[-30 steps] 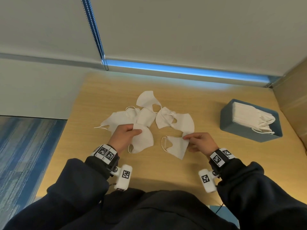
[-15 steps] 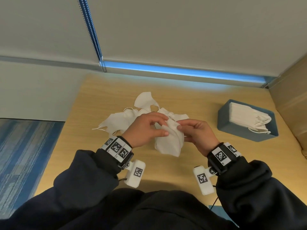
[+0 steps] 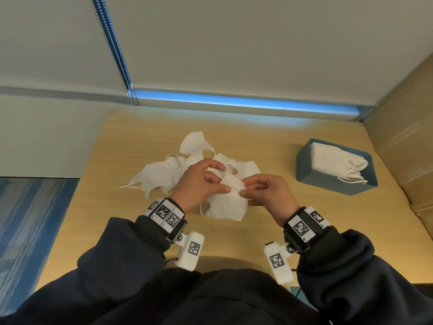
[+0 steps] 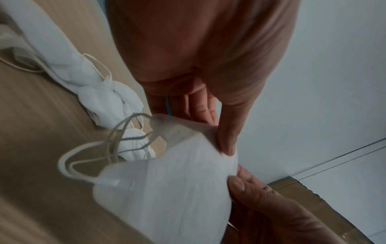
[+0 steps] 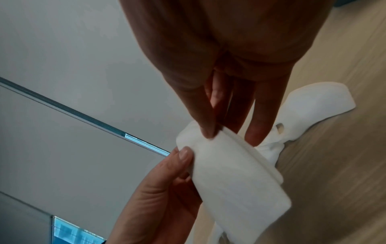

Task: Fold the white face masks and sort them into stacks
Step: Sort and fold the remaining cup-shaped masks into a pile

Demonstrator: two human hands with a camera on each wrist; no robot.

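Both hands hold a folded white mask (image 3: 228, 204) just above the wooden table (image 3: 269, 146). My left hand (image 3: 223, 179) pinches its upper edge between thumb and fingers, and my right hand (image 3: 243, 188) pinches the same edge from the right. In the left wrist view the mask (image 4: 167, 189) hangs below my left thumb (image 4: 227, 143), its ear loops (image 4: 87, 158) dangling. The right wrist view shows layered edges on the mask (image 5: 236, 181); I cannot tell whether it is one mask or two together. Loose masks (image 3: 161, 175) lie in a pile behind my hands.
A blue box (image 3: 304, 174) at the right of the table holds a stack of folded masks (image 3: 332, 159). A cardboard box (image 3: 403, 146) stands against the table's right edge. A wall and a blind chain (image 3: 112, 43) lie behind, with blue carpet (image 3: 28, 219) to the left.
A second ago each hand rested on its own mask on the table. The hands have since come together and lifted, and now pinch the white mask between them.
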